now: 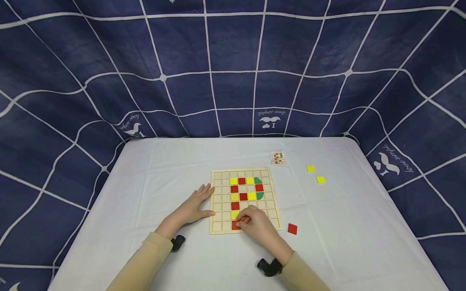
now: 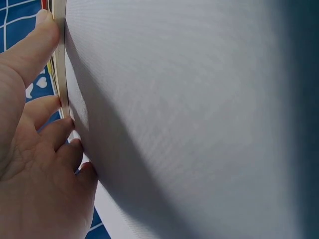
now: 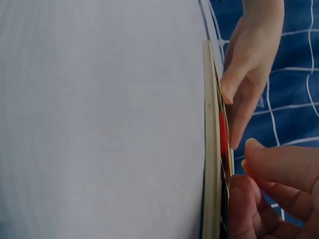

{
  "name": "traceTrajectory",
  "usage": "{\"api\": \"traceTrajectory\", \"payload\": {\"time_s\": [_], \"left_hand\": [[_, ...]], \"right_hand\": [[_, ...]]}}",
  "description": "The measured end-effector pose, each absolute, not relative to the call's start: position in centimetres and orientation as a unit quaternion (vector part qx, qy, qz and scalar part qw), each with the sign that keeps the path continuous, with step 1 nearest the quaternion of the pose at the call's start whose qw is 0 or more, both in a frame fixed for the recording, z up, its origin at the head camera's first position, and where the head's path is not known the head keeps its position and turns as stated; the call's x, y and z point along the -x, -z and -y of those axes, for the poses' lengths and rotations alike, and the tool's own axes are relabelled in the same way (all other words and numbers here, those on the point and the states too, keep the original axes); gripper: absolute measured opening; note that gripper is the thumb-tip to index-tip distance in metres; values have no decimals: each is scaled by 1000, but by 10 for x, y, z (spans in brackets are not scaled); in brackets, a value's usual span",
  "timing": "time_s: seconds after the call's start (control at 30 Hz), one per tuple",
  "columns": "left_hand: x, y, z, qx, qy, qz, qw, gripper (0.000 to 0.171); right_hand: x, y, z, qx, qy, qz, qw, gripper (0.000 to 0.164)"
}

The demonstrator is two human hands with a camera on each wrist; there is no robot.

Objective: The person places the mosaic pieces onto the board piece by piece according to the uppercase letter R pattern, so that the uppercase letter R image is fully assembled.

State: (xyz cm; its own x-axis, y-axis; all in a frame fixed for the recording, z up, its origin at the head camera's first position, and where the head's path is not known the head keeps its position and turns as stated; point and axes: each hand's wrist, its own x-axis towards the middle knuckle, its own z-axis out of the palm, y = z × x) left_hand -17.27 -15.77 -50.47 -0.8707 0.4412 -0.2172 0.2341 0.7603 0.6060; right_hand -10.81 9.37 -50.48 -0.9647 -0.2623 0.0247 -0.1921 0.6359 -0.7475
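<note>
A square wooden grid board lies on the white table, with red, yellow and green tiles set in its cells. My left hand rests at the board's left edge, fingers spread and thumb touching it; the left wrist view shows the fingertips against the rim. Over the lower middle of the board is my right hand, loosely bent, its thumb and fingertips close to the red tile in the bottom row. In the right wrist view, no tile shows between those fingertips. The right hand partly covers nearby cells.
A loose red tile lies right of the board. Two yellow tiles, one behind the other, lie farther back. A small pattern card lies beyond the board. Dark blue gridded cloth hangs around the table.
</note>
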Motion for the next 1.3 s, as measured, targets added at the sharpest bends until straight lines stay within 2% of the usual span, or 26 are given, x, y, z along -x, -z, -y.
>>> {"api": "traceTrajectory", "payload": {"time_s": [0.33,0.57,0.83,1.1,1.3], "left_hand": [[173,504,157,-181,-291,-923,174,90],[173,504,157,-180,-286,-925,174,89],[172,504,157,-179,-295,-922,176,90],[171,504,156,-183,-295,-921,174,89],[171,504,156,-178,-296,-922,172,89]], "right_hand": [[138,485,-153,2,450,-892,34,6],[165,479,-229,-93,426,-900,-2,22],[180,485,-300,-207,415,-885,-32,34],[187,496,-323,-255,408,-875,-52,41],[195,501,-324,-276,403,-872,-35,48]]}}
